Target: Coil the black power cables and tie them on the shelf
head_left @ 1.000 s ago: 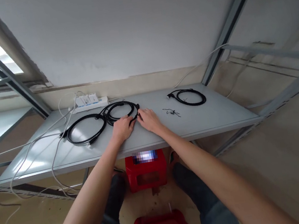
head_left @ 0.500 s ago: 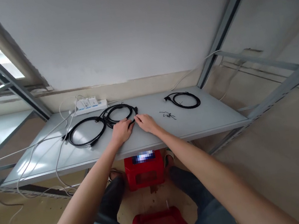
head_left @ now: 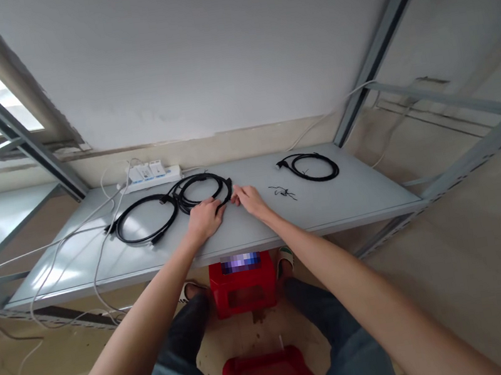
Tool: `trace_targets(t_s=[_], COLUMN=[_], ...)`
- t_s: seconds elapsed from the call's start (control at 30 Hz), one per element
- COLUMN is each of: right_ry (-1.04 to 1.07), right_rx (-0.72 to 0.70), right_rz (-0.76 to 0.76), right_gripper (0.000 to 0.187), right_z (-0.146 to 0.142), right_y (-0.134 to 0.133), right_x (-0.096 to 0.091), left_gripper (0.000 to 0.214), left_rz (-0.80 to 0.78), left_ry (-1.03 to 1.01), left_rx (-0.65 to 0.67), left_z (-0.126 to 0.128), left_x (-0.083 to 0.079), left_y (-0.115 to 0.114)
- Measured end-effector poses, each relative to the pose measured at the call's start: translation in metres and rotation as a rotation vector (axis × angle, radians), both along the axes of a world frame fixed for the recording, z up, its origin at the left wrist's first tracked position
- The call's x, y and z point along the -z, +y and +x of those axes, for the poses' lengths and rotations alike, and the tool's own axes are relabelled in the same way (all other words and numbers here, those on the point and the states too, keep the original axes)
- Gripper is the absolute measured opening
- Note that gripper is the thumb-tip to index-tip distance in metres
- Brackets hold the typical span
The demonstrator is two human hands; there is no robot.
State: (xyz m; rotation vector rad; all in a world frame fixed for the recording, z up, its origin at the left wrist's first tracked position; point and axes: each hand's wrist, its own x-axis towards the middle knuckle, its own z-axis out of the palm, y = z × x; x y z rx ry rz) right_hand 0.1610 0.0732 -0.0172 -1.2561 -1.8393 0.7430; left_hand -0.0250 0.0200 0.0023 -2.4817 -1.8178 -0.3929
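Observation:
Several coiled black cables lie on the grey shelf. My left hand (head_left: 206,218) is closed over the near edge of the middle coiled cable (head_left: 202,176), pressing it on the shelf. Just right of that coil is my right hand (head_left: 249,201), its fingers curled together in a pinch; whatever they hold, if anything, is too small to make out. Another coiled cable (head_left: 143,200) lies to the left, overlapping the middle one's edge. A third coil (head_left: 316,179) sits apart at the right. Between it and my right hand is a small heap of black twist ties (head_left: 283,192).
A white power strip (head_left: 167,176) with plugged-in adapters stands at the back left of the grey shelf (head_left: 257,232). White cords (head_left: 95,269) hang over the front edge. Metal posts rise at both ends. Below are a red stool (head_left: 246,302) with a blurred screen and another red stool.
My right hand has moved slightly right, off the edge of the middle coil, and its fingers have curled in. My left hand stays on the coil.

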Motion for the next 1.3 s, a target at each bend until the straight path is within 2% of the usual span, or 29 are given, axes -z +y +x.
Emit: trace_targets(t_s=[0.13, 0.4, 0.63, 0.77, 0.9, 1.0, 1.13, 1.2, 1.3], right_ry=[0.061, -0.001, -0.005, 0.027, -0.016, -0.219, -0.528, -0.629, -0.699], right_rx=[-0.041, -0.086, -0.097, -0.097, -0.065, -0.012, -0.026, -0.047, -0.046], right_rz=[-0.005, -0.003, -0.05, -0.019, 0.055, 0.201, 0.505, 0.579, 0.61], right_gripper=[0.042, 0.032, 0.022, 0.017, 0.011, 0.006, 0.013, 0.016, 0.015], right_z=[0.003, 0.004, 0.003, 0.004, 0.003, 0.0, -0.005, -0.006, -0.006], right_y=[0.001, -0.003, -0.002, -0.002, -0.004, -0.01, -0.021, -0.025, -0.029], right_x=[0.002, -0.003, -0.001, 0.0, 0.0, -0.001, -0.003, -0.004, -0.006], left_gripper=[0.039, 0.041, 0.04, 0.039, 0.038, 0.037, 0.036, 0.035, 0.035], left_rz=[0.012, 0.006, 0.001, 0.014, 0.026, 0.026, 0.033, 0.036, 0.044], left_ry=[-0.007, 0.004, -0.005, -0.004, 0.001, -0.001, 0.008, 0.011, 0.011], left_rx=[0.006, 0.001, -0.006, 0.011, 0.016, 0.018, 0.018, 0.019, 0.022], left_z=[0.0, 0.001, 0.001, 0.0, 0.0, 0.0, 0.0, 0.0, 0.0], left_x=[0.0, -0.001, -0.002, -0.001, 0.001, 0.001, 0.001, 0.001, 0.002], left_y=[0.0, 0.0, -0.002, -0.001, 0.0, -0.001, -0.003, -0.003, -0.003])
